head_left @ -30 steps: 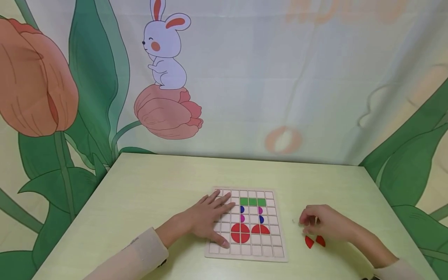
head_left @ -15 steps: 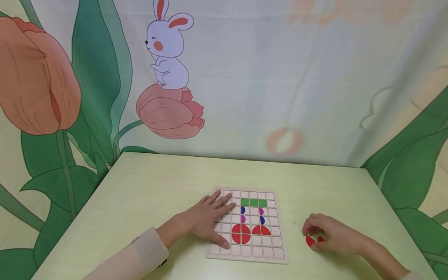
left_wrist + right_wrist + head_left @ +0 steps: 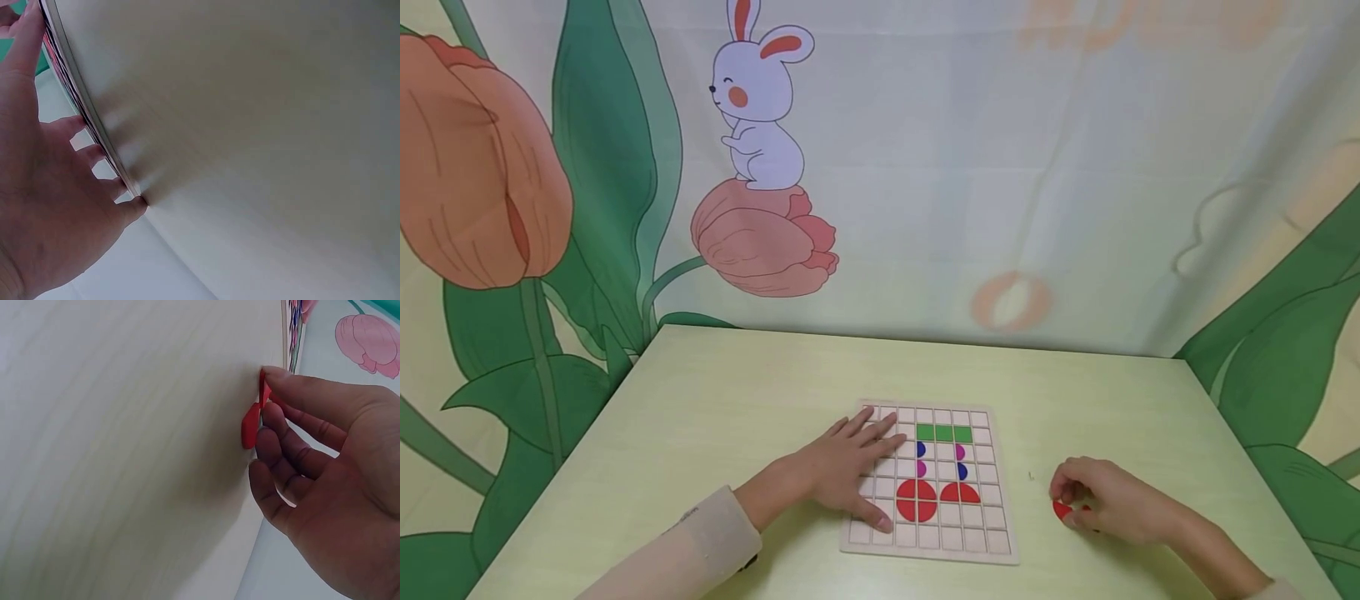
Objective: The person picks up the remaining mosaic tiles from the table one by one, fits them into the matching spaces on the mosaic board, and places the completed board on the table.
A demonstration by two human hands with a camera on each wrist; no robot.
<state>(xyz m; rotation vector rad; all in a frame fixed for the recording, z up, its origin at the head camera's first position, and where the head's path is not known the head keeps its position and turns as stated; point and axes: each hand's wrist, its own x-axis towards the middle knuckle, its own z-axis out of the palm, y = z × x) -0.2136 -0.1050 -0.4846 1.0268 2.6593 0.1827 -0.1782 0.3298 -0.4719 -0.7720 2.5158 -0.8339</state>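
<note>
My left hand lies with fingers spread on the left part of a pale gridded board; its fingertips reach the board's edge in the left wrist view. Set in the board are green squares, small blue and magenta half-circles, a full red circle of quarter pieces and a red half-circle. To the right of the board, my right hand pinches a red quarter-circle piece between thumb and finger, tilted up. A second red piece lies on the table under the fingers.
The light table carries the board near its front. A tiny pale scrap sits between board and right hand. Behind the table hangs a curtain printed with a rabbit and tulips.
My right hand has come down onto the two loose red pieces and now pinches one, tipping it up. The left hand has stayed on the board.
</note>
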